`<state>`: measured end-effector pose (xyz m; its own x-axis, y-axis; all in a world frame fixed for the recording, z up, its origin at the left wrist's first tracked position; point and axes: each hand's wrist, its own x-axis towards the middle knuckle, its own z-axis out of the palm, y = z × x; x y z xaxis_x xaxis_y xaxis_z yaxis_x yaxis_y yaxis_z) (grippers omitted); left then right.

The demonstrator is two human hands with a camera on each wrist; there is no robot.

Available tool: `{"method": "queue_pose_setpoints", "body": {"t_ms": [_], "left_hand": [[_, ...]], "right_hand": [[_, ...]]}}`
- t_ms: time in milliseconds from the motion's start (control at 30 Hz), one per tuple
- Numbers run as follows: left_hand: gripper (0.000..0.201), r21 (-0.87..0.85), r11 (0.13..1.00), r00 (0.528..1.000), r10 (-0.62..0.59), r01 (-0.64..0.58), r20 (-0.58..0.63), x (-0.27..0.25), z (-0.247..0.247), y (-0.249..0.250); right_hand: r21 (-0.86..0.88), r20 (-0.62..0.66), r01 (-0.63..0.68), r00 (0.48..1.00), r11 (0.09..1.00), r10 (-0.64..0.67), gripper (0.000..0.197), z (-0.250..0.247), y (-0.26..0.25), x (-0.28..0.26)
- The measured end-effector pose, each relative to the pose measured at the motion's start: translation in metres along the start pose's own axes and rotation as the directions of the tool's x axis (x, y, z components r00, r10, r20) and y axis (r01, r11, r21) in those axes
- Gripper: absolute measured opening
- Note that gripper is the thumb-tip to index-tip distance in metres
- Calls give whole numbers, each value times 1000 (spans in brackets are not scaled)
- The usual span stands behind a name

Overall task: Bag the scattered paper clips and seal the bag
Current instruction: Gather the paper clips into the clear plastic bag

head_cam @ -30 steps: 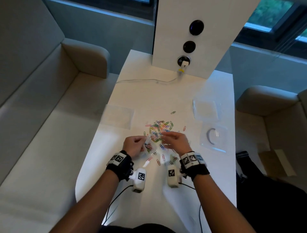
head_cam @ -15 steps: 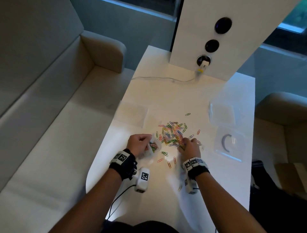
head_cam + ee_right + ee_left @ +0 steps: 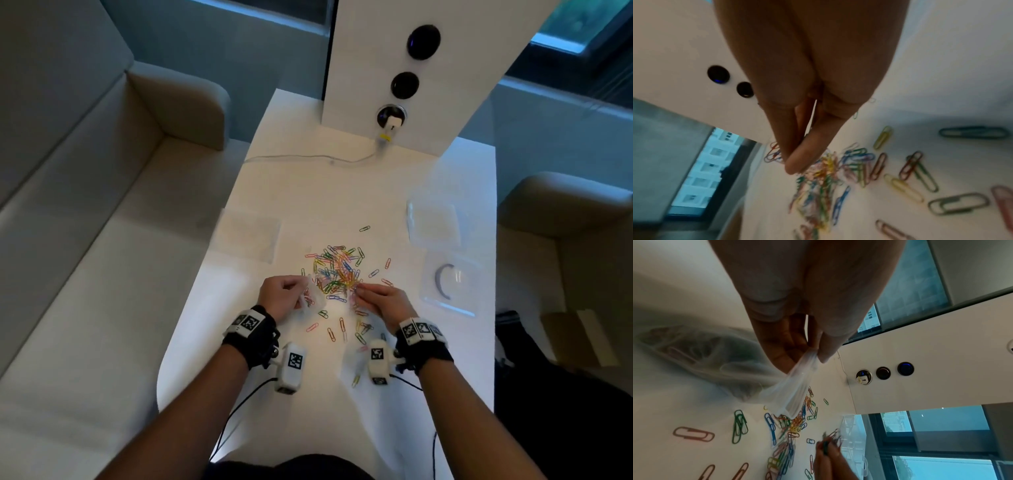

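At the near edge of the paper clip pile (image 3: 337, 270) on the table (image 3: 291, 192), your right hand (image 3: 385, 301) pinches clips with bunched fingertips (image 3: 797, 164), while left of it your left hand (image 3: 282, 298) pinches the bag (image 3: 789, 392) mouth.

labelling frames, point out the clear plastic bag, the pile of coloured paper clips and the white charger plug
clear plastic bag (image 3: 785, 391): left wrist view, open mouth
pile of coloured paper clips (image 3: 337, 270): head view, pile middle
white charger plug (image 3: 393, 122): head view, plug body
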<state>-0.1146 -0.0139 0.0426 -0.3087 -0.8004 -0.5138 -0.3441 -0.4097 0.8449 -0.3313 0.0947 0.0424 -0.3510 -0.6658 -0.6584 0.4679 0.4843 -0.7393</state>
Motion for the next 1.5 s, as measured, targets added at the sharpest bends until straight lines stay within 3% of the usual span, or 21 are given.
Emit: {"method": "queue_pose_setpoints", "body": {"t_ms": [133,233,267,333,400,467,533,667,733,833,900,967,1067,1167,1333,1433,1500], "left_hand": [[13,-2,1000,1000,10,-10,5,-4,11,2],[14,23,999,1000,25,-26,12,-5,16,2],[14,33,999,999,36,-36,22,-6,17,2],[15,39,998,998,48,-49,41,-9,18,3],[17,47,996,996,72,-74,44,-11,17,6],[16,38,996,996,77,-78,43,-11,14,6],[11,19,998,997,58,-59,46,-10,11,6],[17,31,998,999,46,-46,1,-5,-6,8],[19,52,996,997,69,-67,-37,-4,-20,9],[20,14,997,993,75,-74,-93,-4,-42,11],[19,-13,998,989,56,-58,-135,-3,-53,12],[19,-12,998,985,51,-53,-163,-2,-61,10],[18,-7,999,979,37,-39,-203,0,-68,3],[16,-21,1000,975,8,-13,-220,3,-70,-5],[20,-15,1000,984,-3,0,-180,7,-58,-7],[21,-27,999,987,-23,19,-157,9,-49,-6],[20,-25,999,989,-31,27,-144,8,-43,-6]], "right_hand": [[9,194,52,980,999,-52,24,29,-8,-20],[-232,244,185,962,955,-127,21,50,-9,-25],[-407,240,268,954,873,-181,17,55,-9,-24],[-728,259,380,923,571,-284,13,65,-8,-24],[-811,338,435,894,391,-294,17,75,-7,-25],[-804,442,507,859,310,-257,29,83,-9,-27],[-794,482,532,845,293,-231,33,84,-13,-26],[-676,338,407,912,614,-232,24,65,-39,-1],[-680,169,362,924,638,-344,21,49,-51,32],[-862,39,250,900,440,-435,35,30,-59,88],[-915,34,185,920,359,-390,49,23,-59,119],[-959,51,130,953,253,-298,52,23,-55,142],[-977,183,203,950,58,-253,44,38,-44,152],[-951,298,310,917,5,-264,51,59,-23,144],[-892,410,363,901,-269,-143,64,82,9,105],[-881,456,403,863,-249,-218,41,78,23,92],[-881,466,423,850,-210,-246,37,71,25,90]]}}
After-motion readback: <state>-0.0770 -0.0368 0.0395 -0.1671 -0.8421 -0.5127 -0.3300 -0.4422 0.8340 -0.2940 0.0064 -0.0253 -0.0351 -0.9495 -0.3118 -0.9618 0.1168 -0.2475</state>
